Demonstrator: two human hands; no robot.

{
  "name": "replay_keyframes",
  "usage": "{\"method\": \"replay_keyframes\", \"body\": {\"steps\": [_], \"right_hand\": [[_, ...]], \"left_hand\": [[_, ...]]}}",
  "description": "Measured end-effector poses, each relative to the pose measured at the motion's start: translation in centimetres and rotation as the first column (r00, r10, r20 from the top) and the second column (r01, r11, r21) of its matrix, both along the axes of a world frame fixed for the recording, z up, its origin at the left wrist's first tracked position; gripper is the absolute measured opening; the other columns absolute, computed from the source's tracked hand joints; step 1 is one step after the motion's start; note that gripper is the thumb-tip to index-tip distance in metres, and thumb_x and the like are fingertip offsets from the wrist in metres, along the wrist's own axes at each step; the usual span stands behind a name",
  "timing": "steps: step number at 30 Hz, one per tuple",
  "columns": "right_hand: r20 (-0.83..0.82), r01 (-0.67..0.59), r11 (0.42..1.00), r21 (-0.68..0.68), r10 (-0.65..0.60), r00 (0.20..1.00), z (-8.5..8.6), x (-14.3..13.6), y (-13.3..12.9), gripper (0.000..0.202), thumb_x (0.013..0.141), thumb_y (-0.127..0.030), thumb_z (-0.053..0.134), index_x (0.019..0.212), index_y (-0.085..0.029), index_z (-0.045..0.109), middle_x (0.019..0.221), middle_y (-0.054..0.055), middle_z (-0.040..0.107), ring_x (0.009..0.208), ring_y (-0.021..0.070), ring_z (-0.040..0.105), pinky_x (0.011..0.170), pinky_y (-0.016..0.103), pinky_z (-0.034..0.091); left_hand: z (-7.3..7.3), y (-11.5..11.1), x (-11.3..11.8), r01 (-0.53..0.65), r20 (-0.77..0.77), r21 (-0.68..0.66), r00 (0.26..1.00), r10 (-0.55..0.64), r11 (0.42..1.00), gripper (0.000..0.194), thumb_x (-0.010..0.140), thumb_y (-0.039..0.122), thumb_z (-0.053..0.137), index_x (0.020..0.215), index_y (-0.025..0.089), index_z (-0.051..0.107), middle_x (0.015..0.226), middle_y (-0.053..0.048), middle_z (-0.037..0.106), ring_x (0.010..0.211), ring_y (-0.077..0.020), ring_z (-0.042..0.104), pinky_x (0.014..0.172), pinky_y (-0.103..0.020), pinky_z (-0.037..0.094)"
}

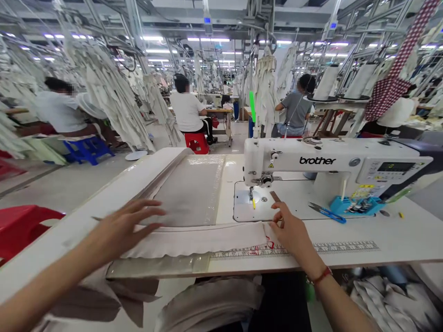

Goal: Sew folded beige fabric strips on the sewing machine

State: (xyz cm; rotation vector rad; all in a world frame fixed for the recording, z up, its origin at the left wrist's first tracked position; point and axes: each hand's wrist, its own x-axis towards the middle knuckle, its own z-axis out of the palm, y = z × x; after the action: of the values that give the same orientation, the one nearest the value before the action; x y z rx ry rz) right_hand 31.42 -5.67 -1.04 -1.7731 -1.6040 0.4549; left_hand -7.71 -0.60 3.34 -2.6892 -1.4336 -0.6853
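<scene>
A long pale fabric strip lies along the front of the sewing table, its edge slightly wavy. Over its left part my left hand is stretched out with the fingers apart, holding nothing. My right hand is at the strip's right end, fingers bent and closed on its corner; the fingertips are partly hidden. Just beyond it are the needle and presser foot of a white Brother sewing machine. Red marks show by the strip's right end, beside a printed ruler.
Blue thread snips lie right of my right hand, near a blue holder with small parts. More grey-beige fabric hangs below the table edge. A red stool stands at left. Several people sit at other tables among hanging garments.
</scene>
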Motion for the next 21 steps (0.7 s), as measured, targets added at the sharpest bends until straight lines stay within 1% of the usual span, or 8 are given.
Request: {"method": "replay_keyframes", "body": {"steps": [3, 4, 6, 8, 10, 14, 16, 21], "right_hand": [[0.013, 0.080, 0.996, 0.035, -0.080, 0.997, -0.5, 1.8, -0.9, 0.029, 0.076, -0.029, 0.048, 0.104, -0.026, 0.050, 0.075, -0.003, 0.060, 0.056, 0.0166, 0.054, 0.058, 0.030, 0.040], [0.006, 0.087, 0.995, 0.043, -0.087, 0.996, -0.8, 2.2, -1.3, 0.026, 0.077, -0.031, 0.048, 0.103, -0.025, 0.050, 0.075, -0.003, 0.059, 0.056, 0.0165, 0.054, 0.058, 0.030, 0.042], [-0.012, 0.080, 0.995, 0.060, -0.080, 0.997, -1.2, 2.8, -1.8, 0.025, 0.080, -0.034, 0.047, 0.103, -0.024, 0.052, 0.077, -0.002, 0.060, 0.056, 0.0158, 0.054, 0.059, 0.031, 0.044], [-0.030, 0.065, 0.995, 0.076, -0.062, 0.998, -1.6, 3.0, -2.1, 0.025, 0.082, -0.034, 0.047, 0.104, -0.024, 0.053, 0.080, -0.001, 0.061, 0.055, 0.0149, 0.054, 0.058, 0.031, 0.045], [-0.054, 0.050, 0.994, 0.096, -0.045, 0.998, -1.9, 3.1, -2.2, 0.023, 0.083, -0.031, 0.050, 0.104, -0.024, 0.055, 0.081, -0.001, 0.061, 0.054, 0.0141, 0.052, 0.056, 0.030, 0.044], [-0.135, -0.018, 0.986, 0.163, 0.040, 0.990, -2.2, 2.8, -2.4, 0.003, 0.085, -0.027, 0.055, 0.085, -0.025, 0.058, 0.075, -0.002, 0.059, 0.059, 0.0142, 0.053, 0.057, 0.028, 0.044], [-0.179, -0.069, 0.976, 0.207, 0.107, 0.978, -2.2, 2.2, -2.8, 0.010, 0.087, -0.025, 0.057, 0.076, -0.025, 0.057, 0.073, -0.002, 0.059, 0.065, 0.0149, 0.055, 0.061, 0.027, 0.044], [-0.262, -0.107, 0.951, 0.289, 0.186, 0.947, -2.5, 0.8, -3.6, 0.008, 0.089, -0.024, 0.059, 0.082, -0.026, 0.063, 0.080, 0.000, 0.061, 0.079, 0.0164, 0.059, 0.071, 0.028, 0.045]], "left_hand": [[-1.1, 1.9, 9.4, 0.217, 0.015, -0.195, 0.976, -0.218, 0.956, 0.031, 0.094, 0.045, 0.049, 0.108, 0.025, 0.067, 0.113, -0.006, 0.067, 0.104, -0.0241, 0.062, 0.092, -0.039, 0.049], [-1.5, 2.0, 12.4, 0.235, 0.026, -0.275, 0.971, -0.237, 0.932, 0.028, 0.092, 0.042, 0.054, 0.110, 0.024, 0.067, 0.108, -0.006, 0.069, 0.104, -0.0251, 0.061, 0.093, -0.040, 0.048], [-2.2, 2.1, 17.3, 0.193, 0.058, -0.433, 0.981, -0.187, 0.880, 0.021, 0.086, 0.038, 0.065, 0.098, 0.022, 0.068, 0.090, -0.004, 0.069, 0.090, -0.0242, 0.062, 0.084, -0.038, 0.048], [-2.8, 2.2, 20.1, 0.171, 0.075, -0.501, 0.985, -0.154, 0.848, 0.014, 0.081, 0.033, 0.070, 0.084, 0.020, 0.067, 0.077, -0.001, 0.066, 0.077, -0.0211, 0.061, 0.072, -0.033, 0.047], [-3.2, 2.4, 20.9, 0.189, 0.098, -0.516, 0.982, -0.162, 0.836, 0.012, 0.078, 0.029, 0.073, 0.076, 0.019, 0.066, 0.075, 0.000, 0.065, 0.075, -0.0186, 0.061, 0.068, -0.028, 0.046], [-3.5, 1.9, 19.9, 0.311, 0.241, -0.445, 0.945, -0.222, 0.840, 0.013, 0.077, 0.022, 0.075, 0.072, 0.019, 0.064, 0.078, 0.001, 0.065, 0.081, -0.0169, 0.059, 0.075, -0.028, 0.045], [-3.4, 1.3, 19.3, 0.367, 0.322, -0.369, 0.912, -0.253, 0.854, 0.015, 0.078, 0.022, 0.076, 0.070, 0.019, 0.063, 0.075, 0.001, 0.063, 0.077, -0.0167, 0.058, 0.073, -0.028, 0.043], [-3.0, 0.2, 18.7, 0.408, 0.373, -0.269, 0.879, -0.296, 0.873, 0.017, 0.079, 0.025, 0.077, 0.070, 0.019, 0.063, 0.073, 0.001, 0.062, 0.075, -0.0170, 0.056, 0.071, -0.028, 0.039]]}}
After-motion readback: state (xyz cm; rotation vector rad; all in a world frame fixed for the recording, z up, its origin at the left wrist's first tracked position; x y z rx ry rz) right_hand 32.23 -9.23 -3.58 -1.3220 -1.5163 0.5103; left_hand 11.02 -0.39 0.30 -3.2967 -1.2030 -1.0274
